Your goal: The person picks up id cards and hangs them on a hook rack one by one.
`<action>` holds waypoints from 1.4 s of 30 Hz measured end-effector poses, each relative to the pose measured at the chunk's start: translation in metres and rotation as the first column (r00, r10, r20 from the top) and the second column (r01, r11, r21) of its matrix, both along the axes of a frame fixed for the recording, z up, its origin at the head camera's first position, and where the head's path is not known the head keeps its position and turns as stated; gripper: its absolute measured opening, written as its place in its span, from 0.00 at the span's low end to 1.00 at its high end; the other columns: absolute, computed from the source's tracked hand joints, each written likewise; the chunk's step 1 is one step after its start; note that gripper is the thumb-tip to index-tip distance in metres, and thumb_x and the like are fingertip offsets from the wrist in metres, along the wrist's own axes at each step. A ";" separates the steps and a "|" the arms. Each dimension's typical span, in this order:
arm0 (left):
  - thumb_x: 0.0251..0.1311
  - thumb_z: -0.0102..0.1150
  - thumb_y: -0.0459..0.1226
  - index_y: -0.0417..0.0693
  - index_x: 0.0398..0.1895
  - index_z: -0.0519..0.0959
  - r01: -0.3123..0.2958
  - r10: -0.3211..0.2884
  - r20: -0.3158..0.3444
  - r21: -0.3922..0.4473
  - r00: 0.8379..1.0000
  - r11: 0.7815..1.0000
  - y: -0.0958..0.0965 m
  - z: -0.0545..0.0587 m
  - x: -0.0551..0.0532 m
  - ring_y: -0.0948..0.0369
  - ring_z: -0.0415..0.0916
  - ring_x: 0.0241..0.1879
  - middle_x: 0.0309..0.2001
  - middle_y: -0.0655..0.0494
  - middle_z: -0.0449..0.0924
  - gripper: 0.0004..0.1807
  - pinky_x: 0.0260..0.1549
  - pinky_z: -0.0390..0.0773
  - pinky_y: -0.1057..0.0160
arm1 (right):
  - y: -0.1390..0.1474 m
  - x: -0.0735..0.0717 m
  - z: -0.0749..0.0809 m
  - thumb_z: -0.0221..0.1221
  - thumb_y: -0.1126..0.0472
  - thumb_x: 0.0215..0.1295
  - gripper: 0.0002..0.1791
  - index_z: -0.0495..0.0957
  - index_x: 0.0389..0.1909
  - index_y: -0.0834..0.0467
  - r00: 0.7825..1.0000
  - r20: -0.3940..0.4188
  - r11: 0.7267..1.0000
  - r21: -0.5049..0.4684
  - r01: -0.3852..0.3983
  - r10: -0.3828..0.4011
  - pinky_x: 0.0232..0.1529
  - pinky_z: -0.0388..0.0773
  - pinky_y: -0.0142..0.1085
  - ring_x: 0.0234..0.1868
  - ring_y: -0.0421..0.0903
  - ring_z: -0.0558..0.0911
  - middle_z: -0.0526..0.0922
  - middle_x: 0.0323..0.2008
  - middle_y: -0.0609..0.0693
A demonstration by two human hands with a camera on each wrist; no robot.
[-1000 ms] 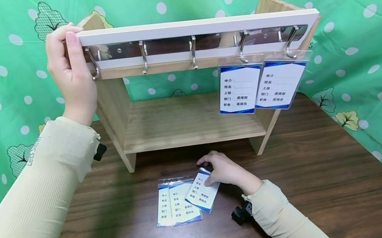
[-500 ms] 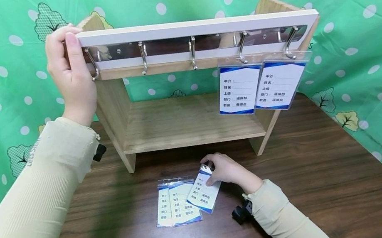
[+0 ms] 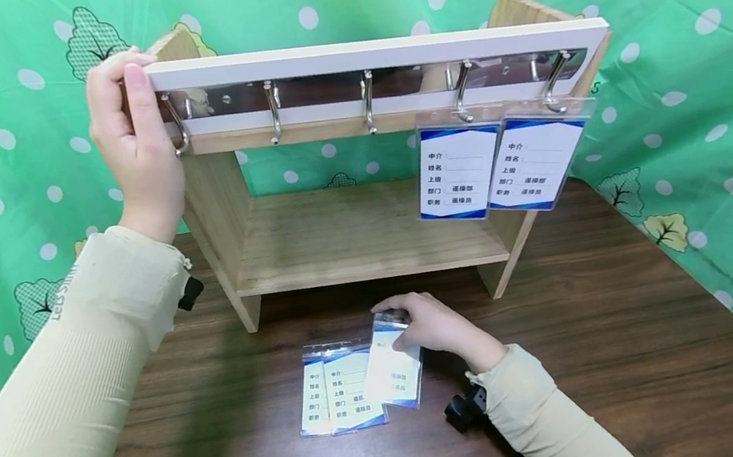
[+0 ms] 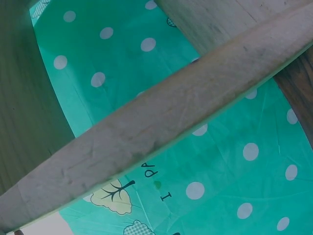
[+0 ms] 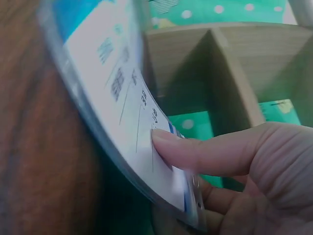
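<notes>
In the head view my left hand (image 3: 138,149) grips the left end of the wooden shelf rack's white front board (image 3: 372,45). My right hand (image 3: 429,325) pinches a plastic-sleeved ID badge (image 3: 393,370) near its top edge, low over the table. The right wrist view shows the thumb (image 5: 195,152) pressed on the printed face of this badge (image 5: 132,93), which bends slightly. Beside it, overlapping ID badges (image 3: 346,393) lie on the table. Two more badges (image 3: 459,172) hang from the rightmost hooks; the other hooks, such as the middle hook (image 3: 370,102), carry nothing.
Under the board is the rack's lower wooden shelf (image 3: 366,228). The rack stands on a dark wood table (image 3: 648,343), against a green dotted cloth (image 3: 699,84). The left wrist view shows a wooden edge (image 4: 161,115) crossing in front of the cloth.
The right hand has tilted its badge more upright, lifting it slightly, and glare now covers part of the print. The left hand stays on the board.
</notes>
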State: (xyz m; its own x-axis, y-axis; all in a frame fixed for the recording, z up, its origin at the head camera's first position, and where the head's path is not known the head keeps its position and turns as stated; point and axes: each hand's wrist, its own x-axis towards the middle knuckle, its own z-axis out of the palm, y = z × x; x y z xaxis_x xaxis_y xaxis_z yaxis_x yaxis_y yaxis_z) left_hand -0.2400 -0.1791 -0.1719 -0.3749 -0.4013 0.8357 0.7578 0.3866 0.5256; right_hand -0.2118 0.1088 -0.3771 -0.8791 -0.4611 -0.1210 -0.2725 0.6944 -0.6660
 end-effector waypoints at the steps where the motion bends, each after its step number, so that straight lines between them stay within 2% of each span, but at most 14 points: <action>1: 0.72 0.41 0.31 0.45 0.42 0.79 0.001 -0.001 0.000 0.001 1.000 1.000 -0.001 0.000 -0.001 0.64 0.71 0.57 0.41 0.73 0.72 0.13 0.62 0.66 0.68 | 0.000 0.001 0.003 0.68 0.74 0.51 0.30 0.80 0.59 0.58 1.000 -0.001 1.000 -0.013 -0.019 0.019 0.37 0.76 0.34 0.39 0.44 0.74 0.82 0.44 0.52; 4: 0.72 0.42 0.31 0.46 0.42 0.79 0.001 -0.001 0.001 -0.001 1.000 1.000 -0.003 -0.001 -0.003 0.65 0.71 0.56 0.41 0.73 0.73 0.13 0.61 0.67 0.68 | 0.002 0.003 0.012 0.65 0.76 0.53 0.30 0.78 0.60 0.60 0.997 -0.001 0.995 -0.067 -0.073 0.074 0.36 0.77 0.33 0.38 0.44 0.76 0.83 0.43 0.54; 6: 0.72 0.42 0.31 0.47 0.43 0.79 0.003 -0.003 0.002 -0.003 1.000 1.000 -0.004 -0.001 -0.004 0.65 0.71 0.55 0.41 0.73 0.73 0.13 0.61 0.67 0.68 | 0.003 0.005 0.018 0.65 0.76 0.53 0.30 0.78 0.59 0.61 0.997 0.001 0.991 -0.105 -0.081 0.081 0.35 0.78 0.33 0.37 0.44 0.77 0.84 0.41 0.55; 14: 0.72 0.42 0.32 0.48 0.42 0.79 0.018 -0.018 -0.007 0.005 1.000 1.000 -0.005 -0.002 -0.005 0.64 0.71 0.56 0.42 0.71 0.74 0.12 0.61 0.67 0.68 | 0.002 0.009 0.032 0.71 0.70 0.51 0.20 0.83 0.48 0.62 0.997 0.076 0.962 -0.270 0.027 -0.006 0.36 0.81 0.34 0.34 0.43 0.84 0.87 0.36 0.55; 19: 0.72 0.42 0.31 0.48 0.42 0.79 0.026 -0.026 -0.014 0.015 1.000 1.000 -0.005 -0.001 -0.004 0.63 0.72 0.56 0.41 0.71 0.74 0.12 0.61 0.67 0.68 | -0.001 0.014 0.039 0.71 0.68 0.52 0.17 0.83 0.45 0.64 0.997 0.072 0.945 -0.324 0.049 -0.027 0.35 0.81 0.34 0.32 0.42 0.85 0.88 0.35 0.56; 22: 0.72 0.42 0.31 0.48 0.42 0.79 0.019 -0.019 -0.003 0.011 1.000 1.000 -0.005 -0.001 -0.004 0.64 0.71 0.56 0.42 0.71 0.74 0.12 0.61 0.67 0.68 | -0.002 0.018 0.044 0.70 0.68 0.55 0.18 0.82 0.47 0.64 0.996 0.084 0.924 -0.378 0.060 -0.030 0.27 0.80 0.35 0.26 0.42 0.83 0.88 0.32 0.57; 26: 0.72 0.42 0.31 0.47 0.43 0.79 0.009 -0.009 -0.002 -0.006 1.000 1.000 -0.005 -0.002 -0.004 0.65 0.71 0.57 0.42 0.71 0.74 0.12 0.62 0.66 0.69 | -0.003 0.022 0.049 0.67 0.65 0.61 0.18 0.80 0.52 0.61 0.996 0.078 0.903 -0.425 0.065 -0.035 0.16 0.73 0.33 0.19 0.42 0.78 0.87 0.28 0.56; 29: 0.72 0.42 0.32 0.47 0.43 0.79 0.012 -0.012 -0.009 -0.015 1.000 1.000 -0.004 -0.002 -0.005 0.65 0.71 0.56 0.43 0.71 0.74 0.12 0.62 0.66 0.68 | -0.004 0.024 0.054 0.65 0.63 0.64 0.18 0.79 0.55 0.59 0.997 0.060 0.906 -0.417 0.069 -0.048 0.14 0.69 0.31 0.17 0.42 0.76 0.86 0.28 0.55; 33: 0.72 0.42 0.32 0.46 0.43 0.79 0.021 -0.021 -0.007 -0.011 1.000 1.000 -0.003 -0.002 -0.005 0.64 0.71 0.55 0.42 0.70 0.74 0.12 0.59 0.68 0.68 | -0.004 0.025 0.059 0.61 0.62 0.68 0.18 0.77 0.58 0.57 0.998 0.037 0.920 -0.386 0.064 -0.054 0.14 0.69 0.31 0.16 0.42 0.75 0.85 0.27 0.55; 37: 0.72 0.42 0.32 0.47 0.43 0.79 0.021 -0.021 -0.002 -0.006 1.000 1.000 -0.003 -0.003 -0.005 0.64 0.72 0.54 0.42 0.71 0.74 0.12 0.58 0.69 0.68 | -0.005 0.022 0.065 0.58 0.62 0.71 0.17 0.76 0.59 0.55 1.000 0.004 0.937 -0.347 0.030 -0.030 0.14 0.69 0.32 0.16 0.44 0.74 0.84 0.26 0.55; 42: 0.72 0.42 0.32 0.46 0.43 0.79 0.020 -0.020 -0.019 -0.013 1.000 1.000 -0.004 -0.003 -0.005 0.64 0.71 0.55 0.43 0.71 0.74 0.12 0.59 0.68 0.67 | -0.005 0.019 0.076 0.57 0.61 0.72 0.17 0.76 0.60 0.52 1.000 -0.007 0.941 -0.340 0.000 -0.002 0.12 0.68 0.32 0.16 0.46 0.74 0.85 0.30 0.56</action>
State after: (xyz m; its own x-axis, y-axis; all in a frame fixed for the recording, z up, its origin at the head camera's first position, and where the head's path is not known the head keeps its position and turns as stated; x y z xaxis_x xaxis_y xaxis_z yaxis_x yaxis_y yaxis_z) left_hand -0.2447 -0.1833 -0.1748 -0.3665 -0.3833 0.8478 0.7753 0.3779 0.5060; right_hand -0.1927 0.1034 -0.3008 -0.8798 -0.4727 0.0491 -0.2777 0.4276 -0.8602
